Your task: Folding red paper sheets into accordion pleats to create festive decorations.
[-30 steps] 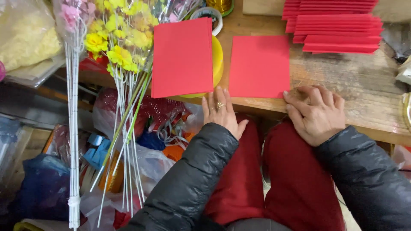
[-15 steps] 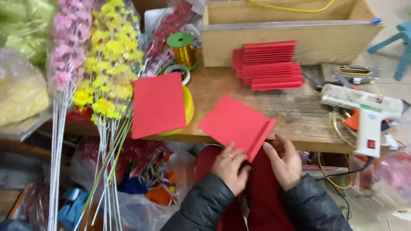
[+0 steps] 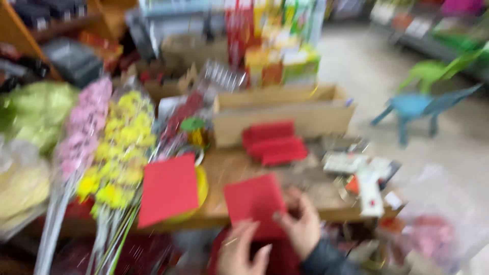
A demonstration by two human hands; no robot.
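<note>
Frame badly motion-blurred; details soft.

Both hands sit low at the near edge of the wooden desk (image 3: 305, 196), working one folded red paper sheet (image 3: 254, 201). Right hand (image 3: 303, 226) lies against the sheet's right side, fingers curled onto it, grasping or pressing, blur hides which. Left hand (image 3: 239, 249) is just under the sheet's lower edge, fingers loosely spread; cannot tell whether it pinches the paper or only touches it.

Second red sheet (image 3: 169, 188) lies to the left, resting over a yellow round thing (image 3: 202, 186), apart from the hands. Stack of red sheets (image 3: 274, 142) sits farther back, in front of a cardboard box (image 3: 282, 114). White glue gun (image 3: 367, 178) lies right of the hands, near. Yellow artificial flowers (image 3: 119, 153) and pink artificial flowers (image 3: 84, 122) stand at left.

Judgement: folding or creasing of the held sheet looks to be the step in hand, partway done. Next move likely calls for squaring the edges together and pressing the crease flat against the desk, both hands steadying.
</note>
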